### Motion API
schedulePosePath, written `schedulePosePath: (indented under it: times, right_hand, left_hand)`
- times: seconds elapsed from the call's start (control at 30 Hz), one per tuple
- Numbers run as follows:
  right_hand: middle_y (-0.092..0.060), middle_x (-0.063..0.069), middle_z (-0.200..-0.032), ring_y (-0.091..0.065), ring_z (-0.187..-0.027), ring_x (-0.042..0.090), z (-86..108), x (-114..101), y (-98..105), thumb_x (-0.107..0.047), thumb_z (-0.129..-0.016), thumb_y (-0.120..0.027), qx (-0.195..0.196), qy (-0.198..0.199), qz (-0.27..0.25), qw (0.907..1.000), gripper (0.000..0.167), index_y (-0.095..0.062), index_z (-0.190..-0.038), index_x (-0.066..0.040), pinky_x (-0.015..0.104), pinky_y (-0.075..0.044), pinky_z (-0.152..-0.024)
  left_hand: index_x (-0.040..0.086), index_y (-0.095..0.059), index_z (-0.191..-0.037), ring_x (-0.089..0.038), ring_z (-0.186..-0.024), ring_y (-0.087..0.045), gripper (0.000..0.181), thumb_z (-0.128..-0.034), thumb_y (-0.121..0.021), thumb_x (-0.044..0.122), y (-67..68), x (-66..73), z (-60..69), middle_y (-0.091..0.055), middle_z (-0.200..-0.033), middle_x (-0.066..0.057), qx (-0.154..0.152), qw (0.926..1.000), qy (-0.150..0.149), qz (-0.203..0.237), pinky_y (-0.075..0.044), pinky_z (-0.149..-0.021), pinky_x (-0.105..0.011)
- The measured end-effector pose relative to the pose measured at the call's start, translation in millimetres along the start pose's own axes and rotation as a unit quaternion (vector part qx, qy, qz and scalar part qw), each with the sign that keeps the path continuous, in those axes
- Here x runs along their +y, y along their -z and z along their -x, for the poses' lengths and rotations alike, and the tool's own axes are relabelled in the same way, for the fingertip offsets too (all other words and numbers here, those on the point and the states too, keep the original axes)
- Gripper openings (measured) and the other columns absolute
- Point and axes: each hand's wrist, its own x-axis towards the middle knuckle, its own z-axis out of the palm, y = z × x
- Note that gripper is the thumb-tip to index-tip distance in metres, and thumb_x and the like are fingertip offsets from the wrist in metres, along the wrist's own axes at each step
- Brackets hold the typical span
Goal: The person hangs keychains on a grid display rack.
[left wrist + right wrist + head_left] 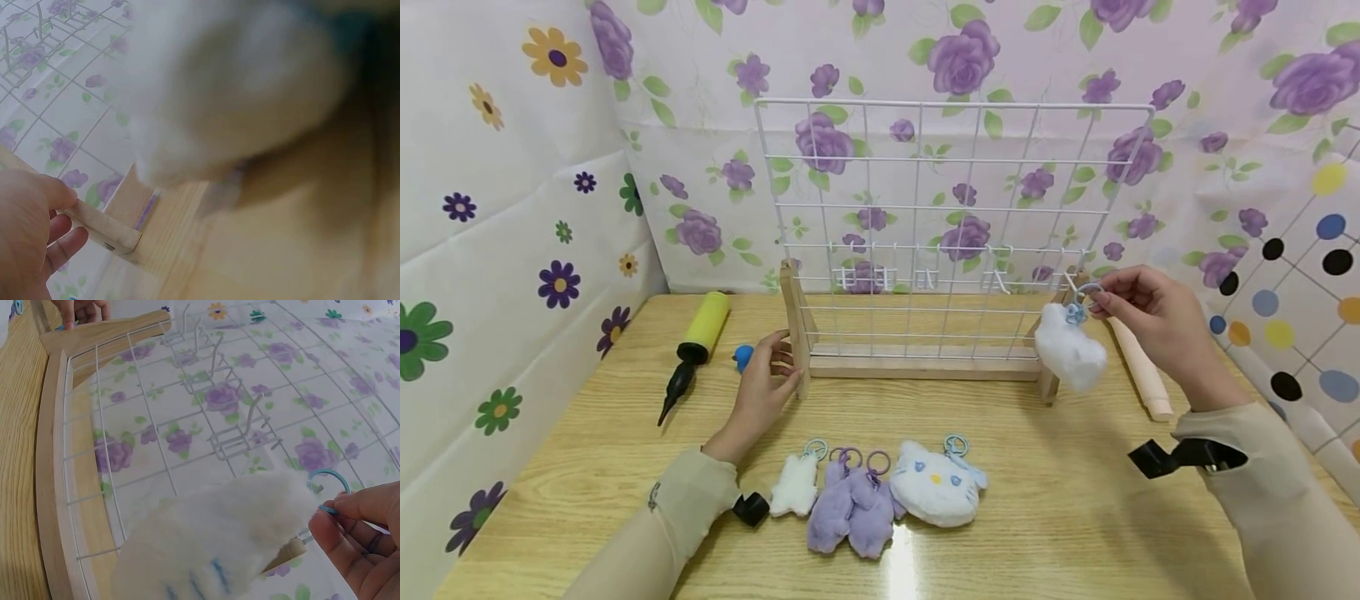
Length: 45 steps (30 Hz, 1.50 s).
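My right hand (1150, 321) pinches the light blue ring (329, 470) of a white plush keychain (1070, 350). The plush hangs in front of the right wooden post of a white wire grid rack (951, 207), beside a hook (1070, 281) there. I cannot tell whether the ring touches this hook. At the rack's other end, my left hand (765, 379) holds the left wooden post (795, 325), with thumb and fingers on either side. Several more white hooks (253, 412) sit along the grid. A white plush blurs across much of the left wrist view.
In front of the rack lie a small white plush keychain (795, 485), purple plush keychains (871, 517) and a white cat-face plush (936, 487). On the left are a yellow-and-black pump (706, 329) and a blue object (742, 357). A pale tube-like object (1138, 367) lies right.
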Motion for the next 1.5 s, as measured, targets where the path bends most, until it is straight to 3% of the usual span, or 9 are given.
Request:
schedulePosePath:
  times: [0.2, 0.63, 1.13, 1.5]
  right_hand:
    - [-0.064, -0.017, -0.086, -0.064, -0.073, 0.001, -2.8, 5, -3, -0.004, -0.096, -0.054, -0.008, -0.033, -0.001, 0.9994, 0.014, -0.058, -0.107, 0.003, 0.011, -0.055, -0.066]
    - [-0.065, -0.015, -0.086, -0.065, -0.072, 0.0, -5.6, 20, -11, -0.001, -0.095, -0.056, -0.012, -0.039, -0.043, 0.9983, 0.011, -0.058, -0.106, 0.001, 0.011, -0.055, -0.066]
    - [-0.063, -0.015, -0.089, -0.064, -0.073, -0.002, -4.2, 17, -13, -0.002, -0.094, -0.057, -0.008, -0.036, -0.031, 0.9988, 0.012, -0.058, -0.106, 0.0, 0.012, -0.056, -0.065]
    - [-0.061, -0.021, -0.091, -0.062, -0.073, -0.004, -3.9, 6, -8, -0.007, -0.096, -0.055, 0.022, -0.033, 0.015, 0.9991, 0.019, -0.058, -0.11, 0.006, 0.01, -0.054, -0.064]
  left_hand:
    - [-0.006, -0.038, -0.138, -0.034, -0.094, -0.06, 0.059, -0.0853, -0.065, -0.009, 0.6, -0.1, -0.3, -0.055, -0.113, -0.025, -0.002, 1.0, 0.001, 0.0, -0.057, -0.078, -0.047]
    - [-0.006, -0.038, -0.138, -0.033, -0.095, -0.06, 0.059, -0.0853, -0.065, -0.008, -0.4, -0.1, -0.1, -0.055, -0.113, -0.024, -0.003, 1.0, 0.001, -0.005, -0.057, -0.078, -0.045]
    - [-0.005, -0.039, -0.138, -0.032, -0.095, -0.06, 0.059, -0.0848, -0.065, -0.009, -1.2, -0.2, -0.6, -0.055, -0.113, -0.024, 0.0, 0.9999, 0.013, -0.003, -0.057, -0.077, -0.045]
    - [-0.005, -0.039, -0.138, -0.033, -0.095, -0.06, 0.059, -0.0849, -0.065, -0.009, -1.0, -0.4, -0.5, -0.055, -0.113, -0.024, 0.002, 0.9999, 0.014, 0.002, -0.057, -0.077, -0.045]
